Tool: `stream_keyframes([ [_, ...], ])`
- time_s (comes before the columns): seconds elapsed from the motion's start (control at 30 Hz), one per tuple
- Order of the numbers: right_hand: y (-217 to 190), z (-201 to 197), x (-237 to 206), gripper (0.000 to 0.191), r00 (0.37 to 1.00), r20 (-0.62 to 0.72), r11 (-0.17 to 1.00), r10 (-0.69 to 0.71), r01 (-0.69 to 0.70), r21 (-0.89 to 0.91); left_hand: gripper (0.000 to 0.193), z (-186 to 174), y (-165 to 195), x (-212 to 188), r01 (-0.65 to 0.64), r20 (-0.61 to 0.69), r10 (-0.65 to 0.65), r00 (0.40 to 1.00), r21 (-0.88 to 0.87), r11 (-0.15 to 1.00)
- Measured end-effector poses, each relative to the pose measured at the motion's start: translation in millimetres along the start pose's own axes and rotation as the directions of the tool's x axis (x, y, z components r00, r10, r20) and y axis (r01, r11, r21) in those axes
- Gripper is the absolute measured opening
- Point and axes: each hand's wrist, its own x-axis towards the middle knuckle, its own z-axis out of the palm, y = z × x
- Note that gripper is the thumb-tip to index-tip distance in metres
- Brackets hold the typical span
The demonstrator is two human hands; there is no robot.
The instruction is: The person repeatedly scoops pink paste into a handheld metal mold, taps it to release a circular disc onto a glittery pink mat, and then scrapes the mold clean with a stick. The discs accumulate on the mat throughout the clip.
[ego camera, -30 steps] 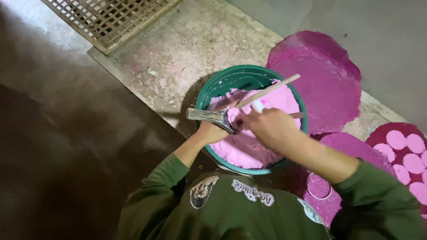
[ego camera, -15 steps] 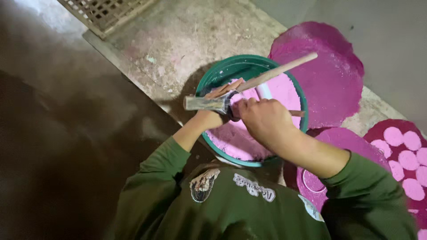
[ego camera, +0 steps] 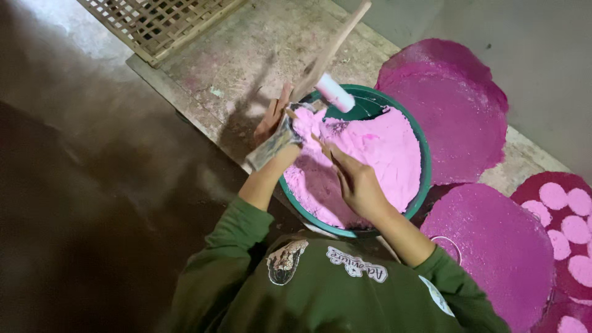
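Observation:
A green basin (ego camera: 424, 161) full of pale pink powder (ego camera: 376, 154) sits on the floor in front of me. My left hand (ego camera: 273, 120) is at the basin's left rim, gripping a flat grey metal tool (ego camera: 266, 150) dusted with pink. My right hand (ego camera: 357, 183) hovers over the powder with its fingers stretched out and nothing in them. A blurred wooden stick (ego camera: 336, 43) slants up from near my left fingertips, and a pink-coated piece (ego camera: 336, 93) lies across its lower end. I cannot tell what holds the stick.
A wooden lattice panel (ego camera: 160, 21) lies at the top left on a concrete slab (ego camera: 246, 55). Round magenta powder patches (ego camera: 450, 98) (ego camera: 493, 246) flank the basin on the right. A patch with pale pink circles (ego camera: 567, 216) sits at the right edge. Dark floor lies left.
My right hand has let go of the stick and opened over the powder. The stick has swung up and away, towards the top. The view has shifted closer to the basin.

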Motion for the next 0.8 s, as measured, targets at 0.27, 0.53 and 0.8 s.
stream_keyframes([
  [0.27,41,-33,-4,0.041,0.998,-0.004,0.995,0.064,-0.063,0.071,0.078,-21,24,-4,-0.408,-0.098,0.439,0.893,0.236,0.882],
  [0.53,57,8,-29,0.047,0.933,0.075,0.934,0.351,-0.355,0.043,0.096,25,-6,34,-0.003,0.147,-0.033,0.989,0.242,0.970],
  [0.8,85,-4,-13,0.059,0.774,0.460,0.746,0.436,-0.596,0.296,0.018,14,-70,48,0.058,-0.052,-0.106,0.993,-0.572,0.818],
])
